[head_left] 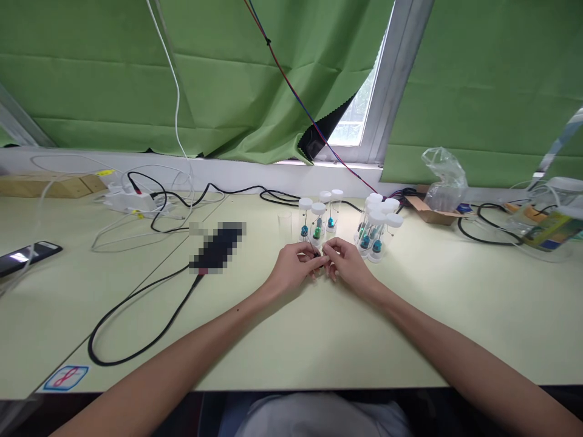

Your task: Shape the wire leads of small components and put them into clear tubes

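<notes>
My left hand (297, 263) and my right hand (345, 260) meet over the table, fingertips pinched close together. Between them is a small dark piece (317, 255), mostly covered by the fingers, so its kind cannot be told. A thin wire-like end shows above the left fingers. Just behind the hands stand clear tubes with white caps (318, 208), each with a blue or green piece inside. Another tight cluster of capped tubes (375, 237) is right behind my right hand. An uncapped clear tube (285, 226) stands to the left.
A blurred-out dark device (218, 247) with a black cable (98, 325) lies left. A phone (30, 258) rests at the far left, near a white power strip (130, 199). Back right are a cardboard box (430, 212), a plastic bag (445, 182) and a clear container (553, 227).
</notes>
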A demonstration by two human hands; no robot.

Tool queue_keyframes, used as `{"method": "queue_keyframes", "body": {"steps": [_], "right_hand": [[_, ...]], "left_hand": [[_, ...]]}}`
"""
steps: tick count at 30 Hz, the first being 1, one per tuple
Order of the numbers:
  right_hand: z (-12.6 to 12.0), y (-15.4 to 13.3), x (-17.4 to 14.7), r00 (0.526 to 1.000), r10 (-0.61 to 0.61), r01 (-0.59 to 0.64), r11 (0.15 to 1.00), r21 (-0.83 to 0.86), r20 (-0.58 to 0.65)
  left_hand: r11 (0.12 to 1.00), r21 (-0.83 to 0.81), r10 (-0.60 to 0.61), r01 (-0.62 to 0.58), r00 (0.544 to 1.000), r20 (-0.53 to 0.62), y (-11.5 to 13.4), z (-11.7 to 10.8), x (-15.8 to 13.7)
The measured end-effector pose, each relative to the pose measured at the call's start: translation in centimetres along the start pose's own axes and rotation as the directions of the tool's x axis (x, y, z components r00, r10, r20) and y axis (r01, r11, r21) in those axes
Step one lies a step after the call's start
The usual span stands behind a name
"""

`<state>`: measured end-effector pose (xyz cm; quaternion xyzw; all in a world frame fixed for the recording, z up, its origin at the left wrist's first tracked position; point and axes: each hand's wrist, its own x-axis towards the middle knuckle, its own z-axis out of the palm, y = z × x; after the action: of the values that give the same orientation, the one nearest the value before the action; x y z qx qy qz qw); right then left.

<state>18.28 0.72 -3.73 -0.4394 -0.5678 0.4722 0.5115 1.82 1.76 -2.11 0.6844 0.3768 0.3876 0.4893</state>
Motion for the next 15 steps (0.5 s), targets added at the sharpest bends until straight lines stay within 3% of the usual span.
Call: {"method": "queue_keyframes", "body": {"steps": [8,15], "right_hand": [[0.26,-0.69,-0.33,0.991,0.12,-0.132,0.966,0.222,0.066],[0.02,-0.74,-0.4,0.975,0.141,-0.191,0.929,0.317,0.174]], "left_hand": [[0.998,-0.064,-0.01,0.011,1.0,0.019,-0.13,0.01,-0.02],[0.995,-0.102,0.006,-0.003,1.0,0.027,0.42,0.07,-0.09]]}}
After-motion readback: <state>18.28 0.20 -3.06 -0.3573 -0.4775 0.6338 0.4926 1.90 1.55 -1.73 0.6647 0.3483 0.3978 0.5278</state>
